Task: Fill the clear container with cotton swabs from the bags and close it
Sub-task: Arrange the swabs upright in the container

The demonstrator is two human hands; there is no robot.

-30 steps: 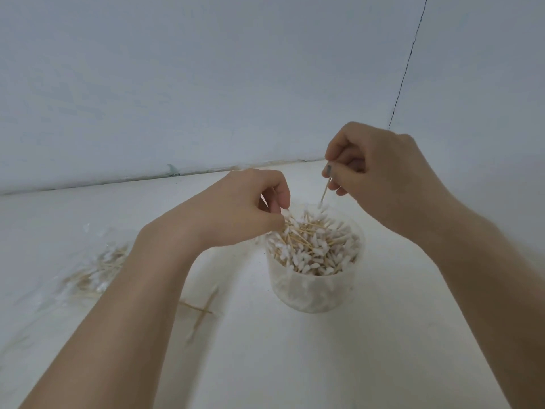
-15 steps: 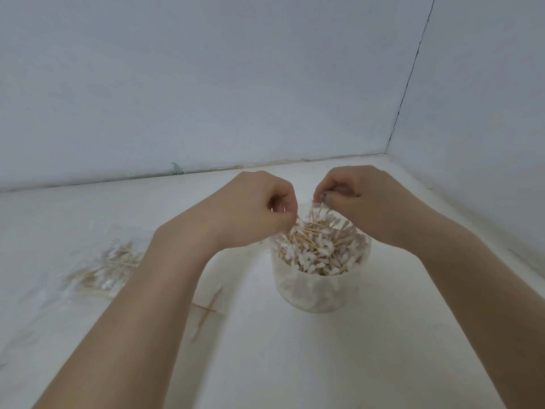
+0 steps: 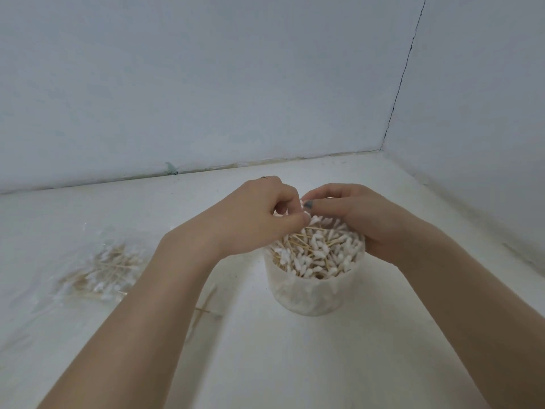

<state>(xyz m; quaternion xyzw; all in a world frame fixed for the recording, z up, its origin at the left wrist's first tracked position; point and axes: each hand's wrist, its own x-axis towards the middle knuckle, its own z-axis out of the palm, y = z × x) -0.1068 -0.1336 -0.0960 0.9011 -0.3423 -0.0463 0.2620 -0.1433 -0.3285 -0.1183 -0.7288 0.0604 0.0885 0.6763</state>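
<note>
Left hand [image 3: 253,216] and right hand [image 3: 354,216] pinching swabs [image 3: 315,252] over container [image 3: 309,293] (open), bagged swabs [image 3: 109,267] left

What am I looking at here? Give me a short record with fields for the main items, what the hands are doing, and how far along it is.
Container: round clear plastic tub, upright, no lid on it
Contents: white-tipped wooden cotton swabs, heaped to the rim
Left hand: fingers curled, pinching swabs over the tub
Right hand: pinching swabs over the tub
Leftovers: clear bag of swabs to the left; loose sticks
Stage: filling, not closed

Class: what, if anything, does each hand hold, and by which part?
Both the left hand and the right hand pinch cotton swabs near their white tips above the container.
</note>
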